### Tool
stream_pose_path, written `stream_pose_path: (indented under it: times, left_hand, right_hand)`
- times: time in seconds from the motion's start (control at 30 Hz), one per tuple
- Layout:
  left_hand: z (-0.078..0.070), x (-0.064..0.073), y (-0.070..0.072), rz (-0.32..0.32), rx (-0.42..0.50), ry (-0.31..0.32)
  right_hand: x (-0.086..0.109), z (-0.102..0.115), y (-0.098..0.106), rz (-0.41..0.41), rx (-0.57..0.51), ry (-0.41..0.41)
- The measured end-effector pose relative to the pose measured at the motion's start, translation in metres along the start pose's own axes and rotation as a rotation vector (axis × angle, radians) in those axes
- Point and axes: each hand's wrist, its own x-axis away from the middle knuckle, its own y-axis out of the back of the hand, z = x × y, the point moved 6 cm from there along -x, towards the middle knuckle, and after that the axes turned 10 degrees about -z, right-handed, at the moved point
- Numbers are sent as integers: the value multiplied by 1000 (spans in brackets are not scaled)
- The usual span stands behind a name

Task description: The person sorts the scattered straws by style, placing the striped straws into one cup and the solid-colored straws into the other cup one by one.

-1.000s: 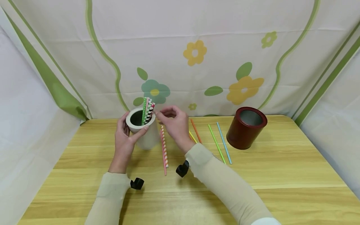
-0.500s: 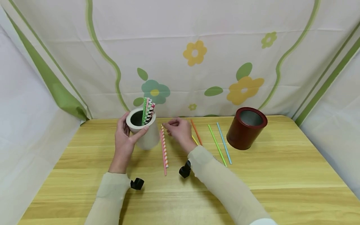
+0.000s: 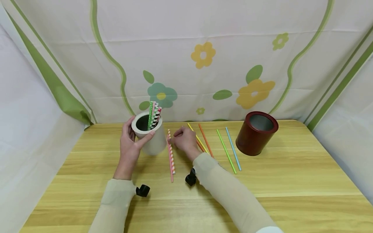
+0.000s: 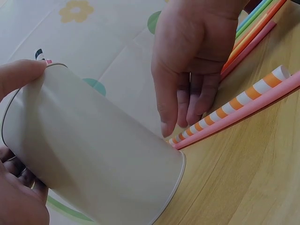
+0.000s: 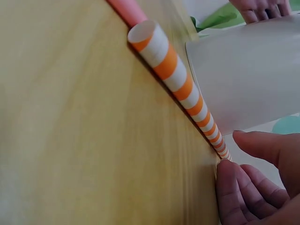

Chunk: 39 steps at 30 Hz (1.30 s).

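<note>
My left hand [image 3: 129, 150] grips a white can [image 3: 154, 144], thumb over its rim and fingers around the far side. Several patterned paper straws [image 3: 153, 115] stand in the can, leaning right. Just right of it, an orange-and-white striped straw [image 5: 175, 75] and a pink straw [image 4: 243, 108] lie side by side on the table. Over their far ends is my right hand [image 3: 186, 140], its fingertips right at the striped straw. In the right wrist view, its thumb stands apart from the fingers, with the striped straw's far end near the gap.
To the right lie yellow [image 3: 198, 137], orange [image 3: 205, 139], green [image 3: 226, 151] and blue [image 3: 233, 149] straws. A dark red can [image 3: 252, 139] stands beyond them. A flowered cloth [image 3: 180, 38] hangs behind the wooden table [image 3: 186, 207].
My right hand has come away from the white can's rim, down and toward me to the straws on the table. My left hand keeps holding the can in place.
</note>
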Motion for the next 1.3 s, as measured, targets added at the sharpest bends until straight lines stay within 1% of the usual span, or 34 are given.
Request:
stream_pose_path:
  times: [0.17,0.3,0.43,0.57,0.77,0.83,0.97,1.17,1.3]
  left_hand:
    - [0,0,0,1,-6,1]
    - [-1,0,0,3,2,8]
    - [-1,1,-1,1,9,3]
    - [-1,0,-1,-4,13,0]
    - [-1,0,0,-9,25,6]
    - [0,0,-1,-9,25,6]
    - [0,0,-1,-12,25,4]
    - [0,0,0,-15,26,-1]
    - [0,0,0,-11,25,-3]
  right_hand:
    - [0,2,-3,-1,46,34]
    - [-1,2,-3,1,70,40]
    - [-2,3,-2,25,84,37]
    - [-4,3,1,44,81,8]
    - [-5,-2,5,72,17,-54]
    - [-5,-3,6,77,14,-69]
    - [-5,-4,8,81,23,-81]
    - [-6,-4,7,82,20,-136]
    - [-6,-3,7,79,79,-122]
